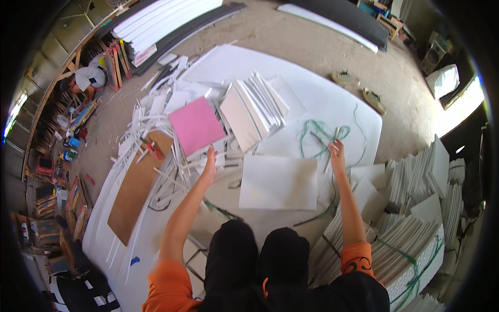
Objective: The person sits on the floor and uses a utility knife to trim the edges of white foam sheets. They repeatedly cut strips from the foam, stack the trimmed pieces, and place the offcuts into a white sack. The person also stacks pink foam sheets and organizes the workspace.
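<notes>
Lying between the two hands in the head view, a blank white sheet (278,183) has its long axis running side to side, from the left fingers' side toward the right's, with its nearer edge facing the knees (232,255), which hide part of the surface below. The left hand (209,165) shows nearly edge-on, fingers pointing away from the body; I cannot tell how widely they spread. The right hand (337,149) has its fingers bent narrow beside tangled green twine (344,132); whether they grip anything is too small to tell. Just beyond the left fingers lies a pink panel (196,125); between both hands, farther off, leans a pale panel stack (244,117), its underside hidden.
</notes>
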### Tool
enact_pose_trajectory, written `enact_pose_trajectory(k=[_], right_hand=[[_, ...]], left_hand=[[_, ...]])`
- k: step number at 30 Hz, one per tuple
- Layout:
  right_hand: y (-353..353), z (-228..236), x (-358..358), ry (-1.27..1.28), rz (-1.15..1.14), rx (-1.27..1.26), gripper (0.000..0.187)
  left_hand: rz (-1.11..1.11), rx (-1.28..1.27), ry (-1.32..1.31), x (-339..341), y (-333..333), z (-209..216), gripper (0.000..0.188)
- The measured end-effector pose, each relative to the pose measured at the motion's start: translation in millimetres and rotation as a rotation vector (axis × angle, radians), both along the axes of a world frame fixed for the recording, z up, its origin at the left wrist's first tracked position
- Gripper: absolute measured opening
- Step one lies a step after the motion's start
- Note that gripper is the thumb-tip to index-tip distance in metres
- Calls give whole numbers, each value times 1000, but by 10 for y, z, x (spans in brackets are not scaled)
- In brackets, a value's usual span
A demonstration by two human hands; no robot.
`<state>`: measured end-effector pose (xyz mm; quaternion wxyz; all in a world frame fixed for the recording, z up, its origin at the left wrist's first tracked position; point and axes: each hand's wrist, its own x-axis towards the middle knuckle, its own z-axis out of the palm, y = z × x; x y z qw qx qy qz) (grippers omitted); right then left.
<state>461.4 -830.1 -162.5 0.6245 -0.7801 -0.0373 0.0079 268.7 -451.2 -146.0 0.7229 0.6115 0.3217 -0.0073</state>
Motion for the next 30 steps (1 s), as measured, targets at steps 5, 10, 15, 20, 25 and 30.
enact_pose_trajectory(k=[5,10,15,20,25,30], right_hand=[[1236,391,267,-452,280,-281,54],[2213,-59,425,-559,330,-706,78],[2582,-280,517,-306,179,-827,92],[2791,-123,418,-160,225,-1030,115],[3075,114,409,87,403,-1123,125],[3276,100,257,93,326,-1078,116]], left_hand=[[149,-50,-97,696,284,-212,81],[122,-197,-103,1232,150,-447,81],[15,-281,-139,1389,85,-600,81],[-23,-374,-166,1427,115,-683,81],[1,-383,-143,1384,216,-759,80],[40,-338,-221,1297,175,-736,80]])
